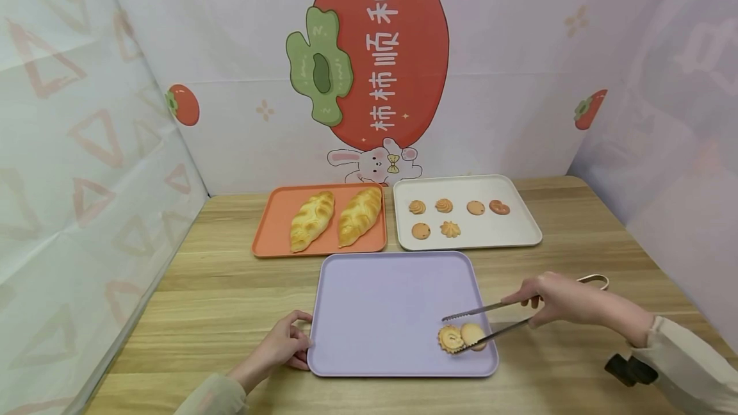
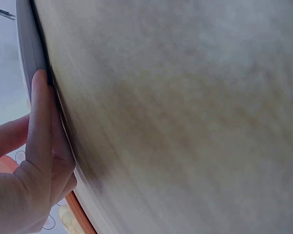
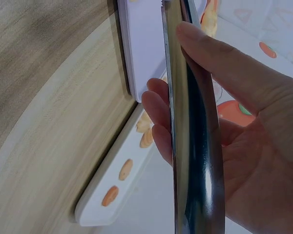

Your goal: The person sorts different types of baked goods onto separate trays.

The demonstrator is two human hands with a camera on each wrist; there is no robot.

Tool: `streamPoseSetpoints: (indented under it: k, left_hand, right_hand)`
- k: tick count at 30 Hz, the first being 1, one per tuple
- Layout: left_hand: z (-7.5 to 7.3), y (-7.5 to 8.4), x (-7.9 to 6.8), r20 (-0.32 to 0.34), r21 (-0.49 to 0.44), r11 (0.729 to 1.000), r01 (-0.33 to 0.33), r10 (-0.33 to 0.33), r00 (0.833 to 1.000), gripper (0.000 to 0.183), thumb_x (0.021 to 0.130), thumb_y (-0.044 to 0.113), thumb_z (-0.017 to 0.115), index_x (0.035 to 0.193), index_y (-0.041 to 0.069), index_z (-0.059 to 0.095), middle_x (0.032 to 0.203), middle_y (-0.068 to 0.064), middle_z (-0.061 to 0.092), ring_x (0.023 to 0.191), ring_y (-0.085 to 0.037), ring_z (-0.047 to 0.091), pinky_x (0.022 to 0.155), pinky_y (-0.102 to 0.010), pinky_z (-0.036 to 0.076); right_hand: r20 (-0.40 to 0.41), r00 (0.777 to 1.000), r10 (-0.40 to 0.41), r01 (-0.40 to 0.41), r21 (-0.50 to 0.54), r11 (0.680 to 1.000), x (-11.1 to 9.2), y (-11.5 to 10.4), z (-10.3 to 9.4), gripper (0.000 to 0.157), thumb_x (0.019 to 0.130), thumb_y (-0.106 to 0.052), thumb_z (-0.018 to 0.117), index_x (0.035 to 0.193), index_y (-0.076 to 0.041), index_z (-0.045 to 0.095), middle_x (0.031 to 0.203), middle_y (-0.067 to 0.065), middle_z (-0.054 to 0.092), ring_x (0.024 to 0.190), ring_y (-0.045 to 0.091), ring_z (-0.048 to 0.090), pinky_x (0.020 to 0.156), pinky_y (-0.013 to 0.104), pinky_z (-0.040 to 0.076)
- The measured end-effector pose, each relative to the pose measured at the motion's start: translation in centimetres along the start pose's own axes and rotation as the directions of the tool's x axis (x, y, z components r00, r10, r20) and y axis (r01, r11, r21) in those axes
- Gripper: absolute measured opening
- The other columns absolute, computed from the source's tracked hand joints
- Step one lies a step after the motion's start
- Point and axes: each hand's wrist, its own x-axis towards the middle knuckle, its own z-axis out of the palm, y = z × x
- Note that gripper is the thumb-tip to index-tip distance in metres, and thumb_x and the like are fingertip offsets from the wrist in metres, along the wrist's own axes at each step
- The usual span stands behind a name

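In the head view my right hand (image 1: 556, 300) holds metal tongs (image 1: 513, 324), thumb on one arm and fingers round the other in the right wrist view. The tongs stand spread over the lower right of a purple tray (image 1: 392, 312). One tip lies across a ruffled round cookie (image 1: 450, 339) and a smooth round cookie (image 1: 473, 334), which touch each other; the other tip is apart, above them. My left hand (image 1: 279, 341) rests at the purple tray's left edge, an extended digit (image 2: 40, 112) touching its outer side in the left wrist view.
An orange tray (image 1: 268, 235) with two long breads (image 1: 312, 221) stands behind, to the left. Beside it is a white tray (image 1: 490, 235) bearing several cookies and a pretzel-shaped one (image 1: 499, 207). Printed cloth (image 1: 496, 101) hangs behind and beside the wooden table (image 1: 219, 274).
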Motion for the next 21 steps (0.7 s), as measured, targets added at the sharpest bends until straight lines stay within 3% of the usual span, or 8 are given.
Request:
streamPoseSetpoints:
  k: [6,21]
  left_hand:
    - [-0.02,0.01,0.05,-0.007,0.0,1.0,0.009,-0.009,1.0,0.042,0.077,-0.009,0.049,0.114,-0.011,0.031,0.069,-0.006,0.051,0.053,-0.015,0.056,0.05,-0.036,0.055]
    - [0.01,-0.1,0.04,-0.017,0.005,1.0,0.016,-0.016,1.0,0.042,0.077,-0.009,0.049,0.115,-0.011,0.031,0.069,-0.007,0.051,0.052,-0.015,0.056,0.05,-0.036,0.055]
  right_hand:
    - [-0.032,0.999,-0.042,0.041,-0.044,0.998,0.04,-0.12,0.27,0.041,0.066,-0.015,0.073,0.106,-0.008,0.065,0.08,-0.007,0.058,0.069,0.003,0.05,0.053,0.018,0.044]
    - [-0.024,1.0,0.001,-0.003,-0.089,0.996,0.14,-0.85,0.44,0.04,0.065,-0.013,0.073,0.104,-0.01,0.066,0.077,-0.01,0.056,0.066,0.003,0.049,0.05,0.017,0.041]
